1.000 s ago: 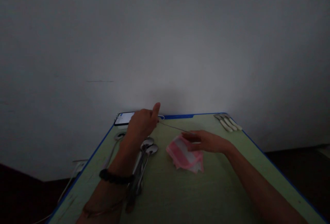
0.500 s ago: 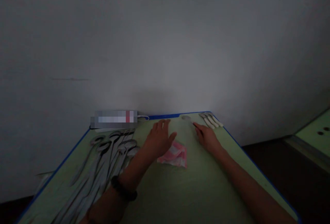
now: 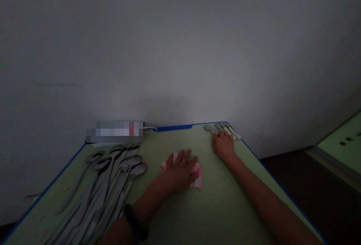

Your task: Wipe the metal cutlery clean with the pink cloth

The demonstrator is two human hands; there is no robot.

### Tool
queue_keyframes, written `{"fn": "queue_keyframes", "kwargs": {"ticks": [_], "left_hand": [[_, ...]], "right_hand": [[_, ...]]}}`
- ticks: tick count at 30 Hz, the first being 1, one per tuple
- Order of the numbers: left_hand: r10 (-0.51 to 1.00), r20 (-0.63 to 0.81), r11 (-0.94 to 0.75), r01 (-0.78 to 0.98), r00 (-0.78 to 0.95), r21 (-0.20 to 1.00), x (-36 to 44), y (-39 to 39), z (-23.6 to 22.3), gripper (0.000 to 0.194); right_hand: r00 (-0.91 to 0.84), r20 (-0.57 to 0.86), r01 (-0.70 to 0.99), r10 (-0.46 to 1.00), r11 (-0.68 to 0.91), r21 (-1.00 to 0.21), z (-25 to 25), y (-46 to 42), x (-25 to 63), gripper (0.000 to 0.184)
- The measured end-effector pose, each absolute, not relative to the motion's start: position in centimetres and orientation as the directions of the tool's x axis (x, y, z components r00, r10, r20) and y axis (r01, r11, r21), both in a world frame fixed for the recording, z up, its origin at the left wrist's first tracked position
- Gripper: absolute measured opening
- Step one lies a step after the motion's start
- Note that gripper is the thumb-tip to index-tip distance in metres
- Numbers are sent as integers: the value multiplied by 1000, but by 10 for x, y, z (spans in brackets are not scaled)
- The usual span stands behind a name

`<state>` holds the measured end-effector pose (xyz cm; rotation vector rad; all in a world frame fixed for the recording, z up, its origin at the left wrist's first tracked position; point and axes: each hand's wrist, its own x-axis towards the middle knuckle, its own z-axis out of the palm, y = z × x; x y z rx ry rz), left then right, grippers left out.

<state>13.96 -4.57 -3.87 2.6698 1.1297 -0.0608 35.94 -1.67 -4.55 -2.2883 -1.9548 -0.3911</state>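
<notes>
My left hand (image 3: 179,173) lies spread over a pink and white cloth (image 3: 198,179), its fingers apart and its palm hiding most of the cloth. At the far right of the table, my right hand (image 3: 224,146) is closed on a spoon (image 3: 208,128). The bowl of this spoon points away to the left, while its handle is hidden under the hand. Just beyond the fingers, several spoons with pale handles (image 3: 236,134) lie side by side near the corner, partly covered by the hand.
A pile of long-handled metal spoons (image 3: 108,184) covers the table's left side. Behind it sits a blurred-out box-like object (image 3: 115,133) with a white cord (image 3: 152,128). The green table (image 3: 220,203) has a blue edge and stands against a grey wall (image 3: 180,49).
My left hand has come down and back onto the cloth, fingers spread. My right hand has carried the spoon right, beside the pale-handled spoons. The view has turned slightly right.
</notes>
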Motion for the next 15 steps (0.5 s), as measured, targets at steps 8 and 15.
{"fn": "queue_keyframes", "kwargs": {"ticks": [8, 15], "left_hand": [[694, -152, -678, 710, 704, 191, 139, -48, -35, 53], [695, -163, -676, 714, 700, 182, 140, -48, -34, 52]], "right_hand": [[173, 281, 974, 944, -206, 96, -48, -2, 369, 44], [219, 302, 962, 928, -256, 90, -55, -1, 370, 42]]}}
